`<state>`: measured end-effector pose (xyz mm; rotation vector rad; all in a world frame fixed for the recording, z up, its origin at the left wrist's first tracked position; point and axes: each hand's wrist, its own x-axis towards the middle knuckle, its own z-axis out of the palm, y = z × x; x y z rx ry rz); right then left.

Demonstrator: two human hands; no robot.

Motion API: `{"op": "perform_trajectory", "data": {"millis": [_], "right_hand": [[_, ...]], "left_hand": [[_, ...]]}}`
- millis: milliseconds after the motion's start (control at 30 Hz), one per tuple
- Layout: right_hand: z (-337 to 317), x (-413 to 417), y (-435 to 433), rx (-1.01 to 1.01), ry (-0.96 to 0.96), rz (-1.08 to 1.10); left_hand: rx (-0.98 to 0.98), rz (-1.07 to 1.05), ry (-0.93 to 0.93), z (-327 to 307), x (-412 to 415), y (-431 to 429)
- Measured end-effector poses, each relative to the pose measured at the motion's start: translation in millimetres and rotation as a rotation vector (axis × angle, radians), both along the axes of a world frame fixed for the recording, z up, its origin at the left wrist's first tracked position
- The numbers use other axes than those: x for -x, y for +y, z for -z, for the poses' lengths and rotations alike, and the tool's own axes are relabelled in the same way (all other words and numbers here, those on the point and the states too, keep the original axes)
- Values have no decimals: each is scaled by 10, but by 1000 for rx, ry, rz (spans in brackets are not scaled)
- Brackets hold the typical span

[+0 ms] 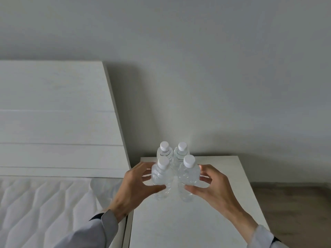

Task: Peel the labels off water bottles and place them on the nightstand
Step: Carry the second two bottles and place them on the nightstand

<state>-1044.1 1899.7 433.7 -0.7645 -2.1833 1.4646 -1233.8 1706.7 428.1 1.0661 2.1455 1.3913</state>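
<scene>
Several clear, label-free water bottles with white caps stand upright in a tight cluster on the white nightstand (223,203). My left hand (136,185) wraps the front left bottle (161,178), thumb in front and fingers behind. My right hand (209,185) grips the front right bottle (189,176) the same way. Two more bottles, the back left bottle (163,152) and the back right bottle (180,153), stand just behind, near the wall. The bases of the front bottles rest on the nightstand top.
A white headboard (53,119) rises at the left, with a quilted white mattress (44,208) below it, right beside the nightstand. A plain wall stands behind. Brown floor (295,212) shows to the right of the nightstand.
</scene>
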Motion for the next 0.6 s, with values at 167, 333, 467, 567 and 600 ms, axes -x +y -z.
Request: {"op": "perform_trajectory", "data": {"millis": [167,333,467,567,600], "right_hand": [[485,254,163,24,48,-30],[743,337,242,60,94,-57],[848,345,260,140,116,-89],[896,364,276,178,131,-99],[905,370,281,175,129,-101]], "left_hand": [[-7,49,18,584,247,167],[-14,44,-14,845,323,232],[-33,44,-62,905,338,257],[-37,41,-91,923,339,277],[-41,38,-94,919,338,279]]}}
